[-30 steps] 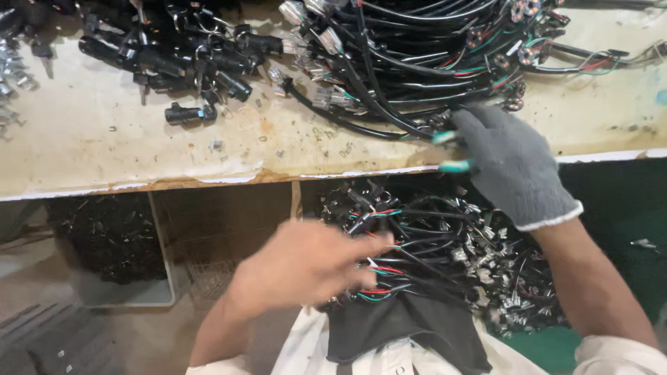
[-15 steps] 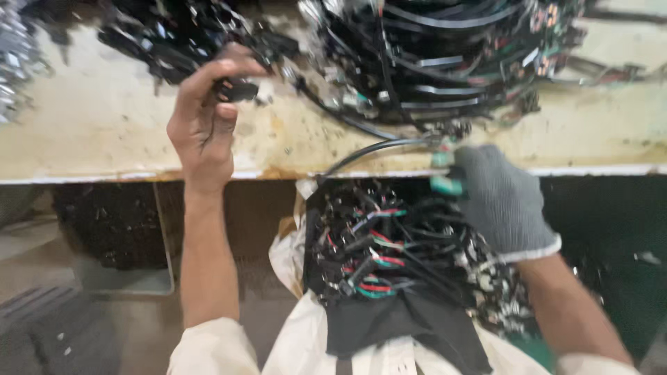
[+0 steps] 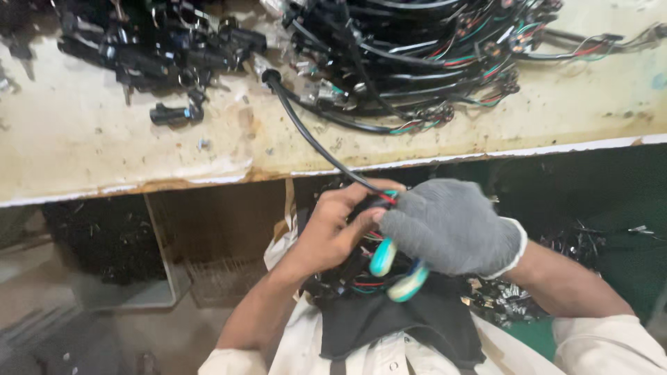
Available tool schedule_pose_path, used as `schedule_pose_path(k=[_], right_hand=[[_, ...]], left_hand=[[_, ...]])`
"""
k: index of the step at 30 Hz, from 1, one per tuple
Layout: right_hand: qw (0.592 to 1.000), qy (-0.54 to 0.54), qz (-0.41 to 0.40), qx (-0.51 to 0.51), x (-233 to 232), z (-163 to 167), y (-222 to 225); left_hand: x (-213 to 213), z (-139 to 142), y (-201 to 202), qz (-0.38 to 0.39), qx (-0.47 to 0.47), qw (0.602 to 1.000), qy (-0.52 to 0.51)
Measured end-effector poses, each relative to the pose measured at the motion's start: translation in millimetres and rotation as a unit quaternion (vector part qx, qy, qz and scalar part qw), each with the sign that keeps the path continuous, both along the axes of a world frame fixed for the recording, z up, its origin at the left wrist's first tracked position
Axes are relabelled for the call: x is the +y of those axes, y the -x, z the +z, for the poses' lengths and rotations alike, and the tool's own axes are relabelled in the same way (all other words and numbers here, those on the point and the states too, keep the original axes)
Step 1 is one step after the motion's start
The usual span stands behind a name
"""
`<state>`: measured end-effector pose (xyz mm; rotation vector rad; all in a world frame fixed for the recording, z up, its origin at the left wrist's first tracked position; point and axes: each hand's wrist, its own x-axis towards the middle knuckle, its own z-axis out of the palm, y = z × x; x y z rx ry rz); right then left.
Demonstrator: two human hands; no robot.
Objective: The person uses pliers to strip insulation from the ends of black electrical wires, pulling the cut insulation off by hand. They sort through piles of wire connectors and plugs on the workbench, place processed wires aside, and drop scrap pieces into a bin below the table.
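Observation:
My bare left hand (image 3: 332, 230) and my grey-gloved right hand (image 3: 451, 226) meet just below the workbench edge (image 3: 208, 179), over my lap. A black cable (image 3: 313, 139) runs from the bench top down into my left fingers, which pinch its end where coloured wires show. My right hand grips a hand tool with teal and white handles (image 3: 399, 274) that stick out below the glove. The tool's jaws are hidden between the two hands.
A pile of black connectors (image 3: 153, 48) lies at the bench's back left, with one loose connector (image 3: 174, 112) nearer. A big bundle of wire harnesses (image 3: 417, 55) fills the back right. More harnesses (image 3: 347, 285) rest on my lap. A bin (image 3: 111, 243) sits under the bench.
My left hand went from my lap up to the connectors on the bench and came back down to meet the gloved right hand. A black cable now trails from the bench to my hands.

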<state>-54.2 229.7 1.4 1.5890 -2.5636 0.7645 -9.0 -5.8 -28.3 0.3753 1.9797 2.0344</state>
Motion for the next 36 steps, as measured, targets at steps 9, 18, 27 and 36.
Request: schedule_pose_path(k=[9, 18, 27, 36], right_hand=[[0.714, 0.545, -0.222, -0.38, -22, 15, -25], [0.619, 0.569, -0.211, -0.498, -31, 6, -9], [0.966, -0.195, -0.164, -0.045, -32, 23, 77], [0.958, -0.199, -0.171, -0.118, -16, -19, 33]], left_hand=[[4, -14, -17, 0.036, 0.025, 0.999, -0.019], [14, 13, -1, 0.04, 0.157, 0.983, 0.085], [-61, 47, -7, -0.188, 0.025, 0.923, 0.336], [-192, -31, 39, 0.25, 0.185, 0.72, 0.621]])
